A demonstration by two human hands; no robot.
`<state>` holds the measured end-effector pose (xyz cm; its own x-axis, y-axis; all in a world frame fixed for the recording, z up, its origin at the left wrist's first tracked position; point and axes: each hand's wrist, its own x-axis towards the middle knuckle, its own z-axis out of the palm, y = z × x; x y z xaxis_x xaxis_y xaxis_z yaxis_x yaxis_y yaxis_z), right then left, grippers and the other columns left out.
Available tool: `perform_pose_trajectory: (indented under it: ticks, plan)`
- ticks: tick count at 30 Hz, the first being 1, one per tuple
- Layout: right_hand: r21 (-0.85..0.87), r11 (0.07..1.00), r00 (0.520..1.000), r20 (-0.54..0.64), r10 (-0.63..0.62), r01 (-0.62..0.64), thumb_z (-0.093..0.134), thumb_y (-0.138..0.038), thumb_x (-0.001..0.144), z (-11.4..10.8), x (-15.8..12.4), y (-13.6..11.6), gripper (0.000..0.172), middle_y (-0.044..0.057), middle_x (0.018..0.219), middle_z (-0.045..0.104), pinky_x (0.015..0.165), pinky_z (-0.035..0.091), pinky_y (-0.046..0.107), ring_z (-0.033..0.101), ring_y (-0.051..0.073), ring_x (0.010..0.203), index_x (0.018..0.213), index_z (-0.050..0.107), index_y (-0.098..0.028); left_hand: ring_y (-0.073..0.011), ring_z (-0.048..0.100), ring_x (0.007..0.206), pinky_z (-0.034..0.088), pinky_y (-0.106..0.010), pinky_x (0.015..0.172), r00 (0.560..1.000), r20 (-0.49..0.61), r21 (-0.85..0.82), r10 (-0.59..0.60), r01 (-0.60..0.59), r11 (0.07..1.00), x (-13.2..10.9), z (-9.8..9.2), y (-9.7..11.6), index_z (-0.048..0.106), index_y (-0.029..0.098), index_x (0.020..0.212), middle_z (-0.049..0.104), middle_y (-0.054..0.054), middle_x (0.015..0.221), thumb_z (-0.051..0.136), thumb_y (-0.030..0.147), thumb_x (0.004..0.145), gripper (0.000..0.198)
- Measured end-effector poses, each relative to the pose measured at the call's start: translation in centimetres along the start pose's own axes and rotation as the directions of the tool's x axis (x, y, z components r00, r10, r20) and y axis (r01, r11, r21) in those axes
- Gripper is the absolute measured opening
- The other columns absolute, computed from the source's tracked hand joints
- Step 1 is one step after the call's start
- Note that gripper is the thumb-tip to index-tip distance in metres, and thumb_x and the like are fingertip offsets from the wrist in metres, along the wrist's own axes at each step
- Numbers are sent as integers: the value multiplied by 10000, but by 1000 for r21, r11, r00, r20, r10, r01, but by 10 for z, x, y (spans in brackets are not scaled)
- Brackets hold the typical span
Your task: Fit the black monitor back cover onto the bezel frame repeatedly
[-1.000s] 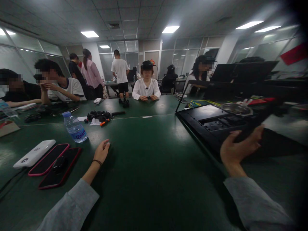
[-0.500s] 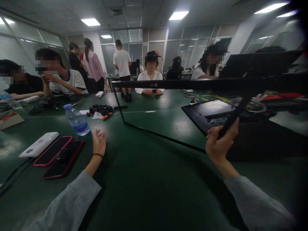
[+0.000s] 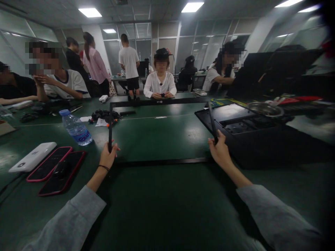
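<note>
A thin black monitor bezel point(image 3: 183, 101), a rectangular frame with a small LG logo, is held tilted over the green table point(image 3: 170, 195). Its left side is gripped by my left hand point(image 3: 108, 156), fingers closed round the strip. On the opposite side my right hand point(image 3: 219, 148) is closed round the bezel as well. Through the opening the tabletop shows. The bezel's lower strip hangs low between my hands; whether it touches the table I cannot tell. Right of my right hand lies a black panel point(image 3: 230, 120), perhaps a monitor part, with a pale sheet on it.
To the left are a water bottle point(image 3: 77, 127), a white power bank point(image 3: 34, 157), and two red-edged phones point(image 3: 53, 164) with a black mouse point(image 3: 62, 169) on one. A metal bowl point(image 3: 265, 109) stands at the right. Across the table sits a person point(image 3: 160, 83); others are around.
The bezel has swung from a skewed angle to nearly square in front of me. My left hand, open and apart before, has closed on its left side. My right hand has shifted slightly left.
</note>
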<state>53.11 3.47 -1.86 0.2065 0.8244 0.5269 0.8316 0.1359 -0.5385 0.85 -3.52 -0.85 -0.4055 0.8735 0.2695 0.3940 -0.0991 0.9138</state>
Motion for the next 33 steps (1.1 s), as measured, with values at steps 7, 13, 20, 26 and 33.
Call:
perform_pose_trajectory:
  ticks: [7,13,20,26,33]
  plan:
    - [17,1000,986,167,21,-24,458,-339,921,13,3,18,486,214,1131,714,979,526,495,703,337,1045,1317,592,-91,-190,622,627,499,-324,646,994,63,316,-84,60,947,6,-6,-10,660,168,1086,707,-41,794,553,415,864,350]
    - [-9,998,996,58,-62,63,514,-321,876,13,4,26,412,174,1042,644,999,511,493,643,317,1035,1195,681,-120,-274,673,940,528,-381,876,997,65,566,33,-64,822,0,-8,-8,734,201,1062,714,-99,1000,536,419,876,349]
    - [-112,993,994,104,-36,47,543,-324,879,17,5,37,404,151,938,570,960,528,480,619,309,956,1143,736,-85,-270,651,942,535,-374,883,996,85,677,21,-73,733,0,-8,-12,774,210,1124,688,-113,1049,553,487,881,430]
    - [-164,986,989,146,-18,42,565,-317,866,18,8,40,363,126,897,586,927,528,431,625,286,919,1103,750,-112,-295,647,1030,508,-412,981,991,128,702,37,-117,703,2,-9,-15,729,155,1260,672,-155,1137,530,463,905,511]
    - [-153,986,988,151,-45,68,570,-316,842,16,9,38,385,117,852,581,930,521,432,616,297,922,1100,753,-97,-291,646,1044,507,-427,1012,992,108,655,59,-116,747,1,-7,-17,720,178,1253,665,-141,1138,551,441,892,477]
